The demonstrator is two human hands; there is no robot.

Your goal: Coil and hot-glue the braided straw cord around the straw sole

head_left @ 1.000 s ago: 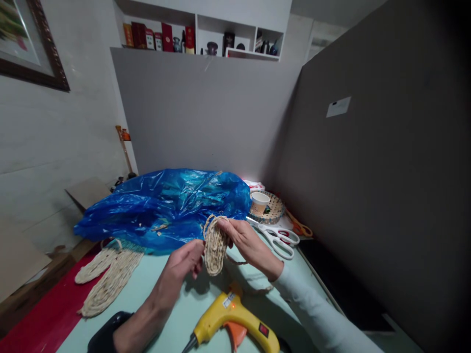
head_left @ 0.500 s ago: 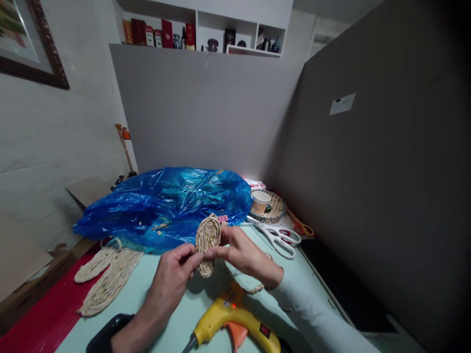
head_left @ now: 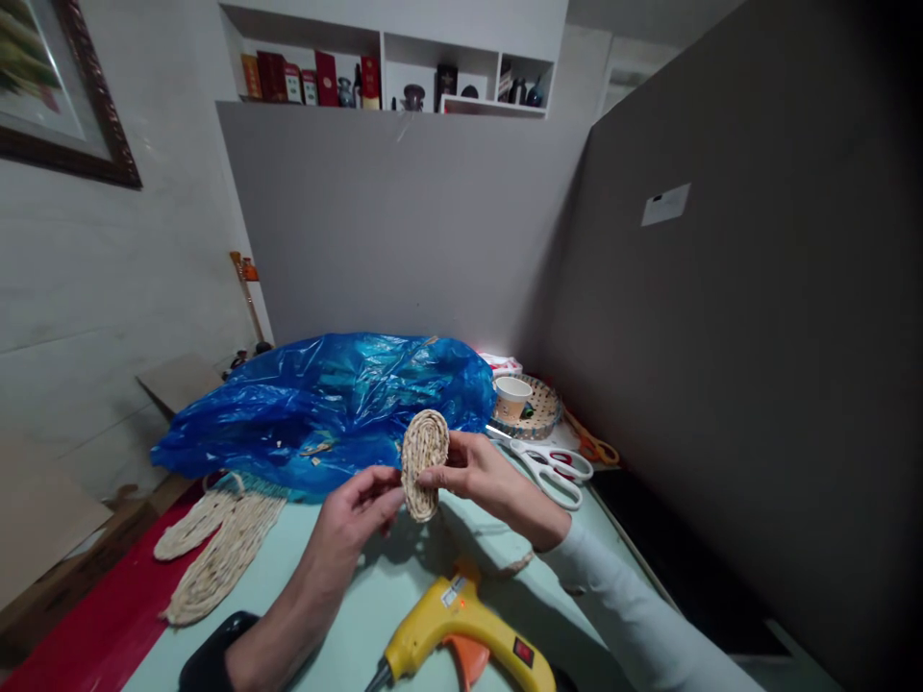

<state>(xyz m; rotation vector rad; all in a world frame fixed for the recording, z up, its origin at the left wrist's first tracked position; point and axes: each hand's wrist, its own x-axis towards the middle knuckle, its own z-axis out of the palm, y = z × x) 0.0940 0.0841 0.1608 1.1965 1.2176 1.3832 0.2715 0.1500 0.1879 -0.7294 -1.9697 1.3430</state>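
Observation:
An oval coil of braided straw cord (head_left: 425, 452) stands upright above the table, in the middle of the view. My right hand (head_left: 480, 481) is closed on its right side, thumb on the front and fingers behind. At the coil's lower left edge is my left hand (head_left: 361, 509), its fingers curled and the thumb and forefinger close together; whatever lies between them is hidden. Below the hands lies a yellow hot glue gun (head_left: 461, 625) with an orange trigger and a small red light showing. A length of cord (head_left: 515, 565) rests on the table under my right wrist.
Long flat straw pieces (head_left: 223, 567) lie at left. A blue plastic bag (head_left: 324, 404) spreads across the back. White-handled scissors (head_left: 552, 466), a woven tray (head_left: 544, 413) with a paper cup (head_left: 511, 396), orange-handled scissors (head_left: 595, 447) and a dark panel (head_left: 685, 567) are at right.
The coil has shifted slightly up and right with my right hand. My left fingers have slid off its front face to its left edge. The view has tilted a little.

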